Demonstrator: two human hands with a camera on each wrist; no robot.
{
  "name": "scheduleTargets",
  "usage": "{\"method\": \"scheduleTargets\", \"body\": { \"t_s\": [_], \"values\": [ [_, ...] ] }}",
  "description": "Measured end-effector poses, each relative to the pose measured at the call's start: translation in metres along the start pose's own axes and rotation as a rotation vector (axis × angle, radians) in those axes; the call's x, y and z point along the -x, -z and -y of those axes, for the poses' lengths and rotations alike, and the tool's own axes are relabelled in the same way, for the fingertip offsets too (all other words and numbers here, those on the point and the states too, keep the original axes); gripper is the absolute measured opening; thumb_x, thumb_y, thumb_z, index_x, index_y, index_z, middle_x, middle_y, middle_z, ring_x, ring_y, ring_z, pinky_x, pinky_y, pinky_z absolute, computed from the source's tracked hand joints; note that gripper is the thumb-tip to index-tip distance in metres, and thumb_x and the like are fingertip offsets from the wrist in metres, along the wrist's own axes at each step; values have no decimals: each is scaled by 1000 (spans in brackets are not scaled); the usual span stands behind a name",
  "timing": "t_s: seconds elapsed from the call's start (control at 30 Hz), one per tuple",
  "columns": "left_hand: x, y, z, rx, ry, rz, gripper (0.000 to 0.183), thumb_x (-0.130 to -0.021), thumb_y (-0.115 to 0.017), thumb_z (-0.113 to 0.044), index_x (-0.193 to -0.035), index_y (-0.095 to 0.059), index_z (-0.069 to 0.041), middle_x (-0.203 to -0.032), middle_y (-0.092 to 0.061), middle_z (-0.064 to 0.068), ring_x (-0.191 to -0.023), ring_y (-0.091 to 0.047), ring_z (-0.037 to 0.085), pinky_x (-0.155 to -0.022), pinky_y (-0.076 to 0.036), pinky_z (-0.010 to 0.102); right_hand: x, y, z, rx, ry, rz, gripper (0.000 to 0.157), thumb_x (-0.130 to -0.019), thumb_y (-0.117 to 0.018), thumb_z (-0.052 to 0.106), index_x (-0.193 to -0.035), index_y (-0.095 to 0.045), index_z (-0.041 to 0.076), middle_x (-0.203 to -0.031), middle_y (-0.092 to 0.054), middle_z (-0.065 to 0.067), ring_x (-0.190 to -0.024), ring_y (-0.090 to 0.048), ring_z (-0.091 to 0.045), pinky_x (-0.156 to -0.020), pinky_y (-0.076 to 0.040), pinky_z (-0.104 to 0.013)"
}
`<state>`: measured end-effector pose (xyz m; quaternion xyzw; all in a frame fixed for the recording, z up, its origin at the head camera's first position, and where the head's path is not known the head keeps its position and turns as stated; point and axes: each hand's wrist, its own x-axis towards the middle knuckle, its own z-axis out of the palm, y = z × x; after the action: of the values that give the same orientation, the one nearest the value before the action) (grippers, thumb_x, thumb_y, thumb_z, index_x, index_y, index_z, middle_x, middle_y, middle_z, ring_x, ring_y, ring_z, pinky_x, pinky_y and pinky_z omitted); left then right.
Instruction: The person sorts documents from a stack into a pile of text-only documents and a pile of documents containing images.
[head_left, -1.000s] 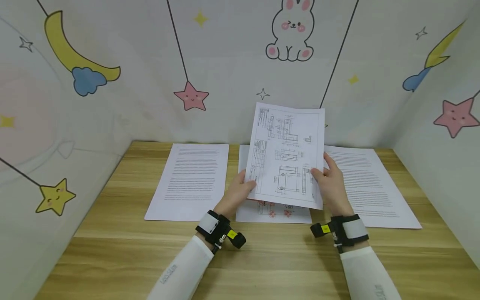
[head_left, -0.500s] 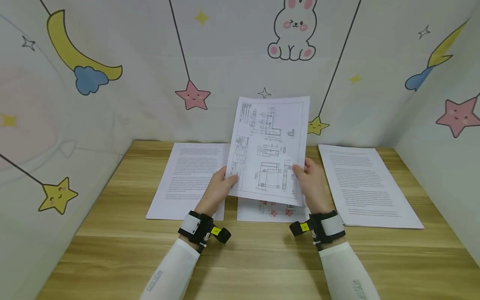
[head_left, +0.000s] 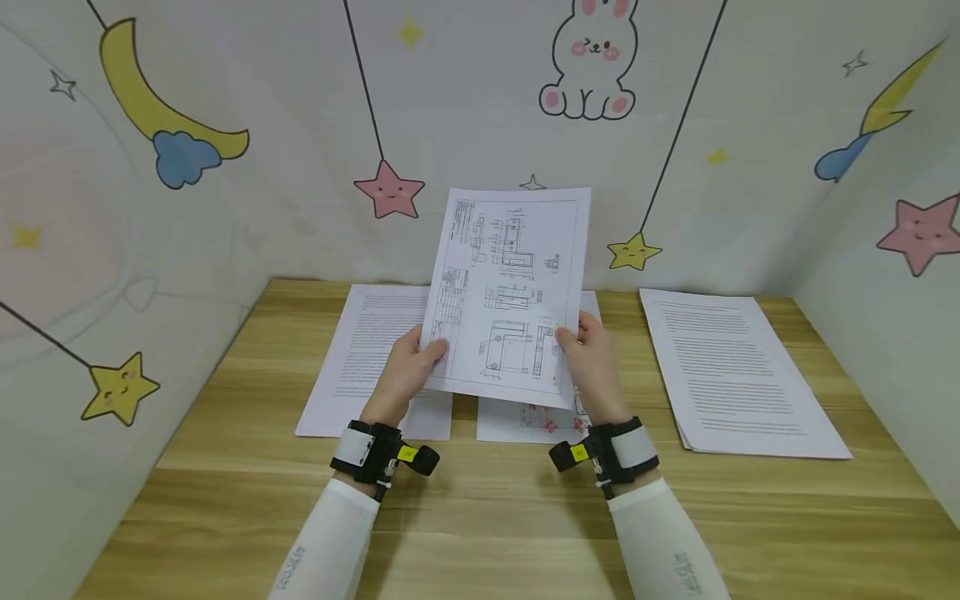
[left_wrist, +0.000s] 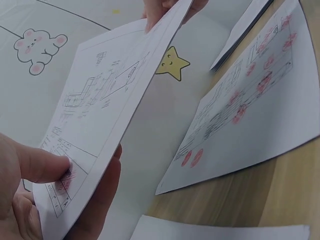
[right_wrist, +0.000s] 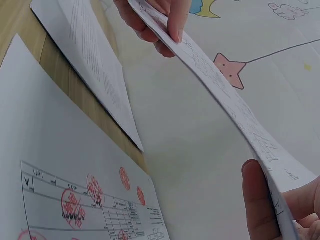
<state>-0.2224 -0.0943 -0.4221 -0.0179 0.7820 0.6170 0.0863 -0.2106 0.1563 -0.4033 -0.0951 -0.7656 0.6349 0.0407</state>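
The printed drawing [head_left: 504, 292] was up in the air between the two hands, face toward the person, its lower edge clear of the tabletop [head_left: 487, 517]. Its long axis ran up and away from the person, the upper end leaning slightly to the right, so the hands had it by the lower part of its two long sides. The left hand [head_left: 405, 371] pinched the left edge close to the bottom corner, thumb on the printed face and fingers behind; the right hand [head_left: 594, 367] pinched the right edge in the same manner, its thumb a touch higher. Whether they held one sheet or several together could not be told for certain. Seen from the head, the drawing overlapped two of the papers lying below. The red-stamped sheet [head_left: 506, 427] lay beneath its right part, and the right hand, whose outline crossed that sheet's right side, was the nearer to it. The text pages [head_left: 348, 392] on the left showed behind the left hand and partly behind the drawing's left edge. The right-hand stack [head_left: 738, 375] lay to the right of the right hand, outside the drawing's outline, its long side slanting away from the person toward the left.
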Motion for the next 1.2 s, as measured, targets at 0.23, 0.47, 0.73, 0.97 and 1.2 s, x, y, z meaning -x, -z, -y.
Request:
{"method": "scheduleTargets", "body": {
  "t_s": [0.23, 0.47, 0.73, 0.97, 1.2],
  "values": [
    [4, 24, 1, -44, 20, -26, 40, -104, -48, -26, -141, -49, -11, -128, -63, 11, -108, -62, 21, -83, -49, 27, 4, -23, 2, -2, 26, 44, 42, -102, -44, 7, -144, -45, 5, -123, -65, -19, -98, -68, -24, -70, -53, -22],
    [5, 52, 2, -138, 34, -56, 42, -104, -48, -28, -142, -48, -9, -127, -65, 15, -105, -63, 22, -80, -49, 25, 10, -48, 3, -7, 66, 141, 49, -99, -41, 1, -147, -41, 4, -130, -61, -19, -110, -66, -30, -82, -55, -30],
    [6, 70, 6, -223, 107, -49, 46, -105, -44, -23, -147, -41, -4, -129, -58, 18, -107, -57, 25, -83, -44, 28, 11, -71, -5, 11, 41, 155, 50, -99, -47, 3, -148, -42, 6, -128, -64, -19, -109, -67, -28, -81, -55, -30],
    [10, 81, 8, -200, 153, -59, 48, -105, -43, -22, -149, -36, -3, -134, -53, 20, -113, -51, 29, -89, -41, 34, 10, -84, -10, -5, 24, 179, 59, -95, -52, 0, -152, -38, 9, -124, -67, -21, -104, -69, -27, -79, -55, -28],
    [7, 78, 10, -184, 183, -52, 48, -104, -45, -23, -149, -38, -6, -136, -54, 17, -116, -51, 28, -91, -40, 34, 10, -78, -8, 57, 40, 162, 60, -97, -52, 3, -154, -33, 7, -127, -66, -21, -108, -69, -29, -81, -56, -31]
  ]
}}
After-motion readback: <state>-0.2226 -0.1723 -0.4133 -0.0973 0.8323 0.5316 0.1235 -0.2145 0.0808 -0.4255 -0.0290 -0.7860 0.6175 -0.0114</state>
